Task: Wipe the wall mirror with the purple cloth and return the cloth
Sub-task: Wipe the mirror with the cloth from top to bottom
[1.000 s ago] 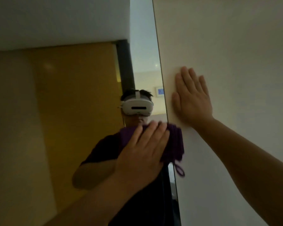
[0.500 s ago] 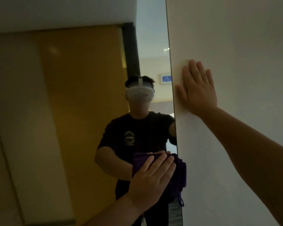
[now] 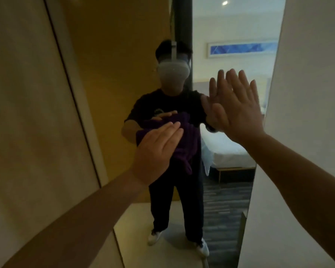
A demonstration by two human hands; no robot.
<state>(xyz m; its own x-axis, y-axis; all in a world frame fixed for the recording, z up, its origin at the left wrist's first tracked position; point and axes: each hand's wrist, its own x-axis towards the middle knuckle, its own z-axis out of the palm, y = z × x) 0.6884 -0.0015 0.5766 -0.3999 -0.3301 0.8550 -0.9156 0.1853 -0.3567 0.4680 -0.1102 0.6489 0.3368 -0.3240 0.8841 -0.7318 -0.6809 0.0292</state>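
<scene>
Single head view, close, facing wall mirror (image 3: 230, 132) straight ahead.

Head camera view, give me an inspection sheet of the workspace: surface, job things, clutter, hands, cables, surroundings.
Surface: wall mirror, upright, reflecting the person and a room with a bed.
Job's things: purple cloth, bunched, pressed against the glass.
Clutter: nothing seen.
Hands: left hand flat over the cloth; right hand open, palm toward the mirror near its right edge.
Cables: nothing seen.
Surroundings: pale wall on the right of the mirror.
</scene>
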